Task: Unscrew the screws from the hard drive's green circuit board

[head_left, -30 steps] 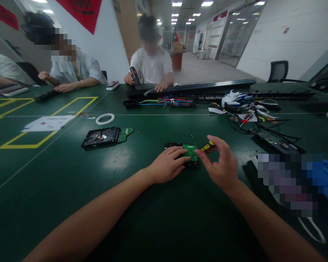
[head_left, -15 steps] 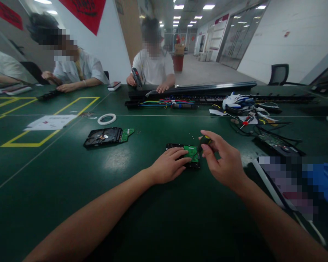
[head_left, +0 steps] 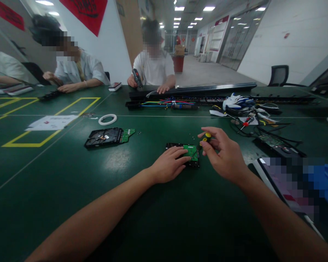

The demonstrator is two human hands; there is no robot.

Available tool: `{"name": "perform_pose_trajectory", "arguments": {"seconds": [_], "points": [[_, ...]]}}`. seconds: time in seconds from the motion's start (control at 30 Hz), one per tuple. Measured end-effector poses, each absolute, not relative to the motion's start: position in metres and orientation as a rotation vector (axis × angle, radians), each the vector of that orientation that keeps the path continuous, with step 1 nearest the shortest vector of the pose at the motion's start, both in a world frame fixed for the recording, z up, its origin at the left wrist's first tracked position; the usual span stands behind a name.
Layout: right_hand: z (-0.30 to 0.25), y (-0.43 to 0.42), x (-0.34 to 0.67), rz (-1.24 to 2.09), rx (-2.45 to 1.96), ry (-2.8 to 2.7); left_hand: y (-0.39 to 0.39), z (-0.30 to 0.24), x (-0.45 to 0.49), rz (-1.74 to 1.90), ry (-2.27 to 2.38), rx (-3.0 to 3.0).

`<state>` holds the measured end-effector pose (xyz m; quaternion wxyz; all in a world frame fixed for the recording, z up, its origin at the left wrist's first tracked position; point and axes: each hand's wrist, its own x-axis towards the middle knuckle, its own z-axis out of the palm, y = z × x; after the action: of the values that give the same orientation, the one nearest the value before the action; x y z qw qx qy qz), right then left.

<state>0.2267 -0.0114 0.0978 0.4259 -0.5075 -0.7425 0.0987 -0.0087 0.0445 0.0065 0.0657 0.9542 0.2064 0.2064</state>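
A black hard drive (head_left: pixel 194 164) lies on the green table with its green circuit board (head_left: pixel 191 150) facing up. My left hand (head_left: pixel 168 165) rests flat across its left part, fingers stretched out over the drive and the board's edge. In my right hand (head_left: pixel 221 154) is a small screwdriver (head_left: pixel 206 138) with a yellow and black handle, pinched between thumb and fingers. Its thin shaft slants down to the left onto the board near my left fingertips. Whether the tip sits in a screw is too small to tell. Tiny screws (head_left: pixel 192 137) lie just behind the drive.
A second hard drive (head_left: pixel 104 137) with its board slid out lies to the left, near a white tape roll (head_left: pixel 107 119). Gloves (head_left: pixel 237 102), cables and a red screwdriver (head_left: pixel 246 124) clutter the right. Across the table a co-worker holds a power screwdriver (head_left: pixel 137 77).
My right hand has turned the screwdriver, and its handle is tilted so more of the yellow end shows. My left hand keeps its place on the drive.
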Motion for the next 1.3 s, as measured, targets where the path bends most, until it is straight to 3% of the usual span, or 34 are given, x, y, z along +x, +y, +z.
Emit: {"name": "perform_pose_trajectory", "arguments": {"seconds": [0.33,0.6,0.93,1.17,1.3], "points": [[0.100,-0.007,0.225,0.043,-1.268,-1.875,0.047,0.004,-0.008,0.618,0.645,2.874],[0.098,-0.006,0.223,0.212,-1.276,-1.845,0.045,0.004,-0.008,0.624,0.691,2.856],[0.094,-0.013,0.225,0.098,-1.177,-1.862,0.046,0.002,-0.007,0.615,0.688,2.871],[0.080,-0.018,0.228,0.357,-1.174,-1.720,0.045,0.005,-0.007,0.611,0.685,2.880],[0.080,-0.019,0.229,0.245,-1.198,-1.744,0.044,0.006,-0.007,0.602,0.697,2.886]]}}
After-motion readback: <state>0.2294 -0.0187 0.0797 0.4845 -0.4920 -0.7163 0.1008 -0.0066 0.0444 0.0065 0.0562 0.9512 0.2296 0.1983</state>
